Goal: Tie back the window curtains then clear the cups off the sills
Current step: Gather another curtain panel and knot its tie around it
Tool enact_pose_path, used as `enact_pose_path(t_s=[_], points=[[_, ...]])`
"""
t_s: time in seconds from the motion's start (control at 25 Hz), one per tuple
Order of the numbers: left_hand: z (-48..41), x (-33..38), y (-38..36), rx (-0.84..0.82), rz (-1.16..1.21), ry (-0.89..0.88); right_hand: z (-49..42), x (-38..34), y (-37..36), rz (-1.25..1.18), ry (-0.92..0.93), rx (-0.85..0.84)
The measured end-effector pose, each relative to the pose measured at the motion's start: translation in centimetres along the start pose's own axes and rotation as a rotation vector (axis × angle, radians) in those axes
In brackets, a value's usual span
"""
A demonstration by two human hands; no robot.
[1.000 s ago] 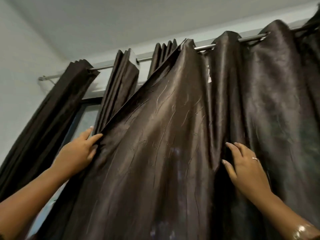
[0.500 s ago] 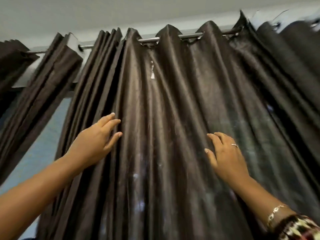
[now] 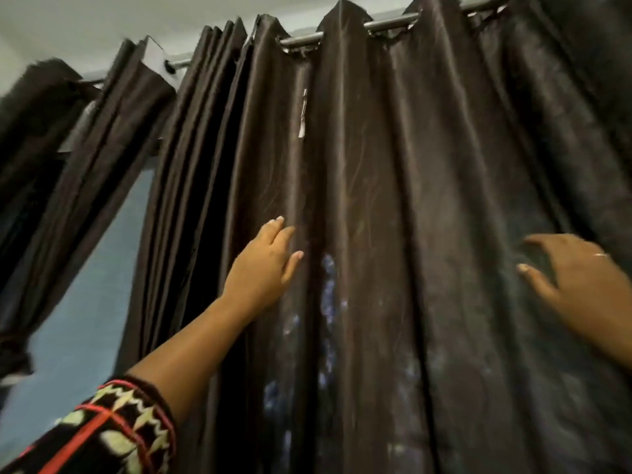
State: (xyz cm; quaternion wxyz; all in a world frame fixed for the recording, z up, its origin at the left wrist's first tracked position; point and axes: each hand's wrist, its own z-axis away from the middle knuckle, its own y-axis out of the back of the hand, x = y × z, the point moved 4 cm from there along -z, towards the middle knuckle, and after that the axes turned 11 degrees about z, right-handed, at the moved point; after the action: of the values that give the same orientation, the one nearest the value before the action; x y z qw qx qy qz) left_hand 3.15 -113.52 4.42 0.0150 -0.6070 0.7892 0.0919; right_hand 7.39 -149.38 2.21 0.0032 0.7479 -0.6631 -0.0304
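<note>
Left hand (image 3: 263, 265) is flat on the curtain (image 3: 410, 200), fingers straight and pressing a fold, not gripping anything. Right hand (image 3: 578, 278) is out at 3 o'clock from it, fingers spread over the cloth. It's a bit blurred, but it looks released too, with no pinch that I can see. A ring (image 3: 600, 255) shows on one finger.

From the left hand, there's a little white tag (image 3: 302, 114) at 12 o'clock, and the rod (image 3: 390, 23) runs across up at 1 o'clock. The pleats (image 3: 205, 131) already stacked together sit at 10 o'clock, and bare window glass (image 3: 85, 302) shows at 8 o'clock. The patterned sleeve (image 3: 113, 432) is down at 7.

My take: this is the gathering step, well before any tying. Flat palms only slide on shiny fabric like this. I'd curl the fingers round a fold and walk it along the rod toward the stack. Pull sideways rather than down, so the rings glide and don't jam. The right hand should feed the loose width over, then both hands bunch it lower down for the tie.

Cups and sills aren't in view, so that part looks untouched.
</note>
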Motion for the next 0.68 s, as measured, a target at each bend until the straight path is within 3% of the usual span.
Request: enact_pose_path(t_s=[0.16,0.68], points=[[1.7,-4.9,0.8,0.038,-0.022,0.162,-0.3,-2.7,-2.7,-0.024,0.035,-0.068],[1.7,-16.3,0.8,0.08,0.131,0.456,-3.6,-24.7,-4.3,-0.151,0.141,0.055]])
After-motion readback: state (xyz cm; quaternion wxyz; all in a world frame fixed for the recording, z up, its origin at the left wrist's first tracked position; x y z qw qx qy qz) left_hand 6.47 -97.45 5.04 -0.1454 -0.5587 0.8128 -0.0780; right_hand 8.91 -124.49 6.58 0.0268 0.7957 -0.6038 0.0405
